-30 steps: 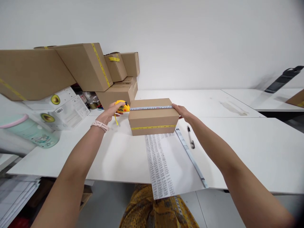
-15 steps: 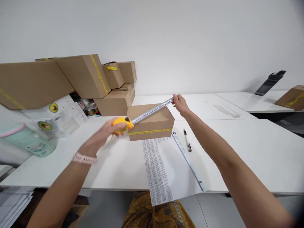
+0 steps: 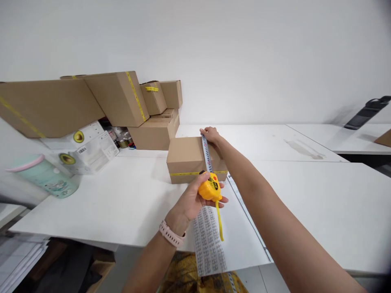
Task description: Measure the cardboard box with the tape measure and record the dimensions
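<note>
My left hand point(image 3: 195, 197) is wrapped round the yellow case of a tape measure point(image 3: 210, 188), in front of the near face of a cardboard box point(image 3: 186, 152). A yellow strap dangles from the case. From it the steel blade point(image 3: 207, 154) runs away from me across the box's top. Past the box's far edge, my right hand point(image 3: 210, 133) pinches the blade's end between its fingers. Under my left hand lies a printed sheet point(image 3: 238, 244), overhanging the table's front edge. A long ruler point(image 3: 249, 213) rests on the sheet, partly covered by my right forearm.
Stacked cardboard boxes point(image 3: 113, 97) stand at the back left, above white cartons with avocado pictures point(image 3: 88, 150). A mint green tumbler point(image 3: 49, 177) leans at the left. On the right are a dark bottle point(image 3: 365, 114) and the edge of another box point(image 3: 385, 138).
The tape has swung from a slant along the box to running front to back over its top. My left hand moved right and nearer me; my right hand moved left.
</note>
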Available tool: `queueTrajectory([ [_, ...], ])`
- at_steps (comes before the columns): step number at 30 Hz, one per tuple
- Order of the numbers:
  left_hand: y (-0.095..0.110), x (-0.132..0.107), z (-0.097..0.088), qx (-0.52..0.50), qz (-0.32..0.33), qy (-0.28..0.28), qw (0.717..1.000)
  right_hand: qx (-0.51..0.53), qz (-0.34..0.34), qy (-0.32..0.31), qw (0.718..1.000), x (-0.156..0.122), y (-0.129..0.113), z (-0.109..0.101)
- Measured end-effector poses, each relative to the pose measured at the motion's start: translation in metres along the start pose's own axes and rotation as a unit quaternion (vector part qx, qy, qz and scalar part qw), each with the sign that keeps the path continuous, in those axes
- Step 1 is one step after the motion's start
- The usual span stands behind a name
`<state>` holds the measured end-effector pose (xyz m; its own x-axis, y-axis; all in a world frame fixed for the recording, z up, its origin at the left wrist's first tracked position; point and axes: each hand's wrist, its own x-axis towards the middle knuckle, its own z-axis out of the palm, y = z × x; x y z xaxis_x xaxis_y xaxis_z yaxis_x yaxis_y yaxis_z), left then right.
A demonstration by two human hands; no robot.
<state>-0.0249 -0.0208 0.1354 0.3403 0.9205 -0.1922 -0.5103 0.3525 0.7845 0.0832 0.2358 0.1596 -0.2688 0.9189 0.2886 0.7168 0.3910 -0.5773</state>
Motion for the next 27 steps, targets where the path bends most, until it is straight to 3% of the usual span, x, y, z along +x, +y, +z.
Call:
queueTrajectory([
  [3,0.004,0.005,0.004,0.001,-0.019,0.025,1.000,0.020,0.044,-0.020,0.999,0.005,0.010,0.007],
  [10,-0.015,0.000,0.009,-0.007,-0.023,0.021,0.999,0.029,0.077,-0.043,0.996,0.021,0.014,0.019],
  [13,-0.016,0.002,0.008,-0.007,-0.024,0.021,0.999,0.046,0.084,-0.050,0.994,0.009,0.011,0.015],
  [17,-0.008,-0.009,-0.001,0.032,-0.017,0.014,0.999,0.205,0.072,-0.051,0.975,-0.012,0.017,-0.006],
  [20,0.003,-0.031,-0.019,0.089,0.030,0.045,0.995,0.310,0.056,-0.008,0.949,-0.017,0.030,-0.029],
  [24,0.016,-0.050,-0.062,0.181,0.154,0.184,0.954,0.308,0.108,0.117,0.938,-0.044,0.062,-0.047],
  [27,0.020,-0.043,-0.096,0.220,0.194,0.258,0.921,0.233,0.128,0.089,0.960,-0.091,0.086,-0.042],
])
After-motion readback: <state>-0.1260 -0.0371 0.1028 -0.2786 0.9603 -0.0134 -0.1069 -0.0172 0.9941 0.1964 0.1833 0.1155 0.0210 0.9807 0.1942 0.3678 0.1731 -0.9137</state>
